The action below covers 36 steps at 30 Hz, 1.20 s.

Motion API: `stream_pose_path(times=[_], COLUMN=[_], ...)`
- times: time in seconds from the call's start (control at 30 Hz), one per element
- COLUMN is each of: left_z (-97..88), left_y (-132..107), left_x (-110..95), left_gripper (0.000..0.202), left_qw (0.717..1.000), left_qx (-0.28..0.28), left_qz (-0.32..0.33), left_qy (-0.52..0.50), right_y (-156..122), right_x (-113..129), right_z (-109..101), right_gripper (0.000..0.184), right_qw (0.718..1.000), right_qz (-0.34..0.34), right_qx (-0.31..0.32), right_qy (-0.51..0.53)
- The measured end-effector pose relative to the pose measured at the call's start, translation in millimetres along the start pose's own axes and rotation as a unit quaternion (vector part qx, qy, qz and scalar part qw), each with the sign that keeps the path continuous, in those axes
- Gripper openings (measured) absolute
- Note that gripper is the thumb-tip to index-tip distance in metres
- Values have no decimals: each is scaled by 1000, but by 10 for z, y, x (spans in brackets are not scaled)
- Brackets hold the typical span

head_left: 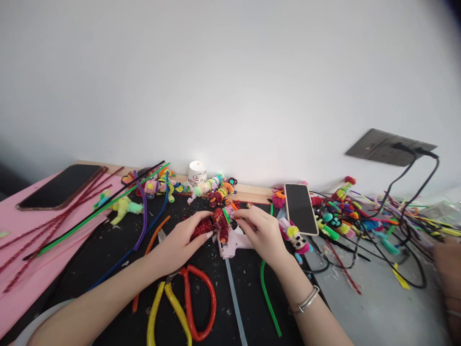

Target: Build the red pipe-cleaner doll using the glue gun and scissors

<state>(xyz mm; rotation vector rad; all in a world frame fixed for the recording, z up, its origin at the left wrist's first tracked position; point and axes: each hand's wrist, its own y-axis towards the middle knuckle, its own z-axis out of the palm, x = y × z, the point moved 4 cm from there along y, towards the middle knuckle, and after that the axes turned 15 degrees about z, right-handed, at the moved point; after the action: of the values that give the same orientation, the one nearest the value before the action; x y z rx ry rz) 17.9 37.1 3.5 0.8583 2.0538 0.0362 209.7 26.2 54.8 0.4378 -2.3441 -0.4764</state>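
My left hand (185,242) is closed around a red glittery pipe-cleaner figure (221,220), thumb and fingers gripping its left part. Green and orange bits show at the figure's upper right. There the fingertips of my right hand (259,230) pinch, seemingly on the figure's edge; what exactly lies between them is too small to tell. Just beneath the figure, partly hidden by it and by my right hand, lies a pale pink glue gun (230,248). A translucent glue stick (235,298) extends from it towards me.
Red-handled scissors (213,298) and yellow-handled pliers (155,307) lie near. Pipe cleaners (144,216) and a dark phone (61,186) are left; a white-framed phone (301,209), fuzzy figures (345,218) and black cables (410,230) right. A paper cup (197,173) stands behind. Another person's hand (446,266) shows right.
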Motion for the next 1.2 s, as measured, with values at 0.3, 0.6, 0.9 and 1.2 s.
stream_pose_path(times=[0.3,0.6,0.9,1.2], left_z=[-4,9,8,15], left_y=[-1,-2,-5,-2], left_x=[-11,-26,-4,-2], left_gripper=[36,36,37,37], left_qw=[1000,1000,1000,1000], left_qx=[4,22,19,22], left_qz=[8,9,-2,-1], left_qy=[2,-6,-10,-9], right_y=[-4,-14,5,5], right_x=[7,-13,-16,-5], right_z=[5,28,-1,5], right_gripper=[14,14,14,15], right_qw=[1000,1000,999,999], right_qz=[-5,-1,16,20], right_qx=[4,17,30,22], right_qy=[5,-10,30,32])
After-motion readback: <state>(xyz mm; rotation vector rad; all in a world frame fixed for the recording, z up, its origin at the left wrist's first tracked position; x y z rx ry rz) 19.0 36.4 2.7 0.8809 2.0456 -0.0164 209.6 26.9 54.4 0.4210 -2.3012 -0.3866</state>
